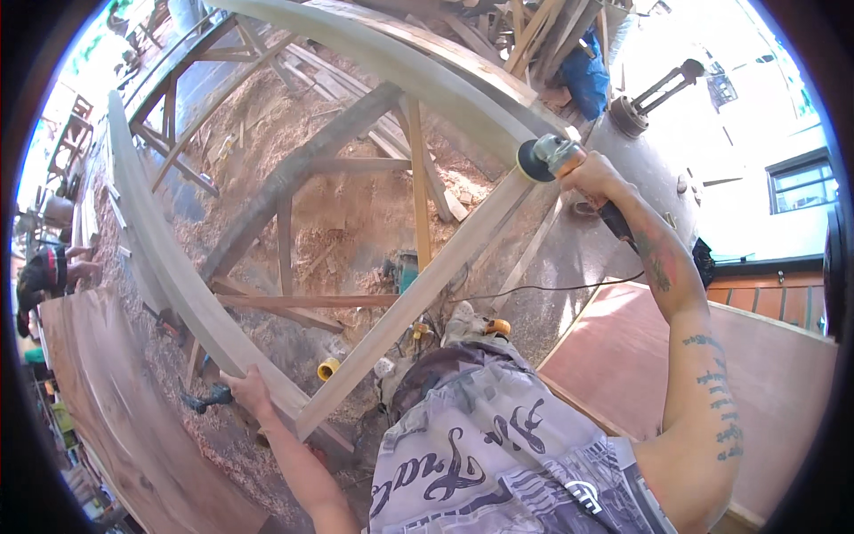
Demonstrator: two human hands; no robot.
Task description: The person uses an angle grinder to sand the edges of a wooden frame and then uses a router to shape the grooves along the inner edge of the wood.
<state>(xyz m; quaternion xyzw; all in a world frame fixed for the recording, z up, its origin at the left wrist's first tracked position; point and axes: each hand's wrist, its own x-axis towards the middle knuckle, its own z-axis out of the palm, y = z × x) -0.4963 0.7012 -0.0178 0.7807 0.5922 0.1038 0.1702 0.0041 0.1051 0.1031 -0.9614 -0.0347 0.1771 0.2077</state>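
My right hand [594,178] is wrapped around an orange and black disc sander [562,156]. Its round pad meets the top of a pale wooden frame [418,307] at the far right corner, where a straight rail joins a long curved beam. At the near left, my left hand [250,392] grips the outer edge of the frame's other curved beam [191,298]. Just past those fingers is a dark tool [206,399]; I cannot tell its kind or whether my hand touches it. The frame rests over wooden trestles [302,169].
Sawdust and offcuts cover the floor. A black cord [551,288] crosses at the right, beside a reddish plywood sheet [600,343]. A wide wooden slab [107,409] lies left. A green tool [406,271] and a yellow ring-shaped piece [327,368] lie beneath the frame.
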